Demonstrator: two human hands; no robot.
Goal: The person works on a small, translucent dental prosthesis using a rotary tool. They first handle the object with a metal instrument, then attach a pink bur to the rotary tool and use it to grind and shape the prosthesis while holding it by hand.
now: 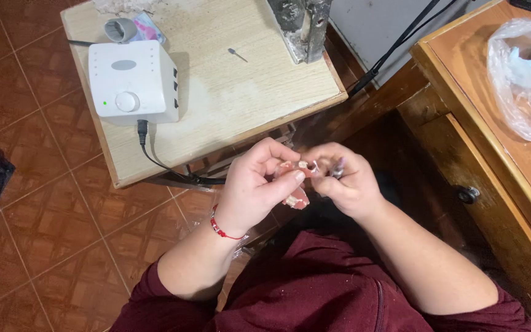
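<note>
Slippage looks like the main hazard in this close two-handed work. The left hand pinches a small pink denture piece with pale teeth between thumb and fingers, held in the air over the person's lap, well below the small wooden surface at twelve o'clock. The right hand is clenched around a slim metal-tipped handpiece, its tip touching or just beside the denture piece; which of the two cannot be told. Because the piece is gripped only by the fingertips, with the tool tip right next to the left thumb, a slip of either hand could probably nick a finger or gouge the pink base. If the pinch loosened, the piece would likely drop past the lap to the tiled floor and might chip. At ten o'clock a white control box sits on the surface, and its black cable hangs off the edge toward the hands; a tug on it could drag the tool off line. At two o'clock a clear plastic bag lies on a wooden desk, well apart.
</note>
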